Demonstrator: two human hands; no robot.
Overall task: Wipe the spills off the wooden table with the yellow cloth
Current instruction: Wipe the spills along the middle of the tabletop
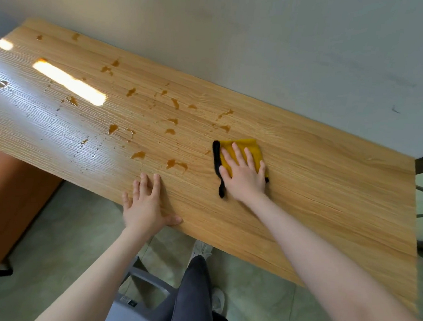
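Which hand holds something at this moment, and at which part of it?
Neither grips anything. The right hand presses flat, fingers straight, on the middle of the yellow cloth. The left hand rests flat on the wooden table edge.

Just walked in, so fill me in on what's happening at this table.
A person is wiping a wooden table. The right hand presses a yellow cloth flat on the wood, fingers spread. The left hand rests open at the near edge. Amber spills dot the surface left of the cloth, not yet wiped.
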